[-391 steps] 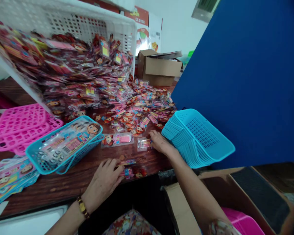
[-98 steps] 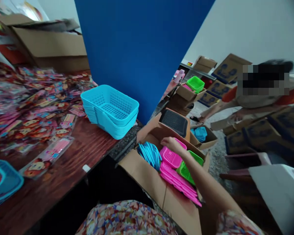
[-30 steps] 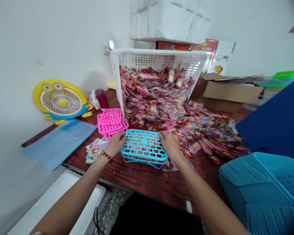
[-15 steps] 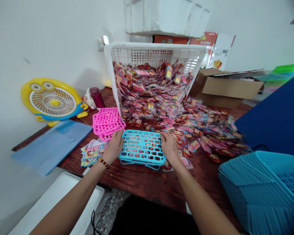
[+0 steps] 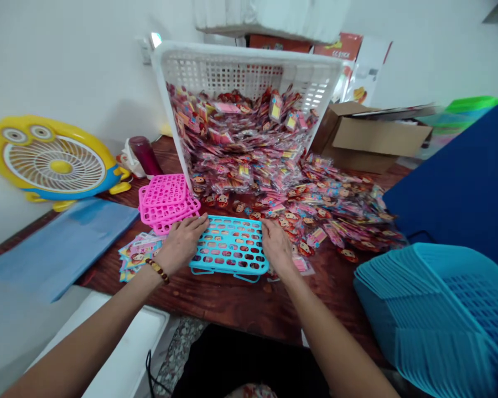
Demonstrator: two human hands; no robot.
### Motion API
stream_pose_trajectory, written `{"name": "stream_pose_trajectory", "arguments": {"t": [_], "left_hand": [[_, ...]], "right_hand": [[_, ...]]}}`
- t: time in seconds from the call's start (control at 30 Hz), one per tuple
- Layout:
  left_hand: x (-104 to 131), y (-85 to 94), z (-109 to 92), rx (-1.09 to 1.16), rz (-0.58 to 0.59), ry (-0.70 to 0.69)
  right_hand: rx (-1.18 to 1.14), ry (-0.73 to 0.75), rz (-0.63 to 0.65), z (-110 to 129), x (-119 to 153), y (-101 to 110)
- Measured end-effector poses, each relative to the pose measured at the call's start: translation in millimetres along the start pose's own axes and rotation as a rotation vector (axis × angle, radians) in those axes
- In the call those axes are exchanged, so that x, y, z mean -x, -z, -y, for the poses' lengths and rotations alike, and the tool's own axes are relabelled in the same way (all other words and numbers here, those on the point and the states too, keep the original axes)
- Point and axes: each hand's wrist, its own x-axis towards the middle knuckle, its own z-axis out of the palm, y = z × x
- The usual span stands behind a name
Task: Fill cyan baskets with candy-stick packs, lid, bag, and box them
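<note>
A light-blue plastic basket with an oval-holed lid (image 5: 232,243) sits before me on the dark wooden table, its thin handle loops showing below the front rim. My left hand (image 5: 183,239) grips the lid's left edge, a beaded bracelet on the wrist. On the right edge, my right hand (image 5: 279,246) has its fingers bent round the side. Through the holes, colourful contents are partly visible. Beside my left hand lie stacked pink perforated lids (image 5: 166,202) and printed cards (image 5: 138,254). Small packaged doll-face items (image 5: 327,210) spread beyond my right hand.
A tipped white crate (image 5: 249,52) spills packets onto the table (image 5: 216,307). Nested blue baskets (image 5: 423,309) stand at the right, near a cardboard box (image 5: 377,135). A yellow fan (image 5: 58,160), a dark red bottle (image 5: 145,156) and blue plastic sheets (image 5: 66,243) are at the left.
My view has shifted, so most things sit further left and somewhat higher in the picture. Both hands stay on the blue lid's edges; the left hand reaches slightly further over its corner.
</note>
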Motion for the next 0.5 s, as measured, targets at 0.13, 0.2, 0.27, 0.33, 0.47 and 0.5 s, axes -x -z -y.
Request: {"name": "stream_pose_trajectory", "arguments": {"t": [0.13,0.2,0.27,0.33,0.47,0.5], "left_hand": [[-6,11.4,-19,-0.039,0.034,0.055],[-7,14.3,-31,-0.064,0.028,0.081],[-5,14.1,-42,-0.088,0.033,0.107],[-3,11.7,-47,-0.105,0.039,0.118],[-2,6.9,-47,-0.094,0.025,0.103],[-2,6.3,-46,-0.082,0.026,0.099]], "right_hand": [[0.143,0.274,-0.069,9,3,11],[0.202,0.501,-0.030,10,9,15],[0.257,0.654,0.076,8,21,17],[0.305,0.717,0.163,5,33,17],[0.349,0.712,0.254,-3,43,17],[0.344,0.708,0.274,-4,43,17]]}}
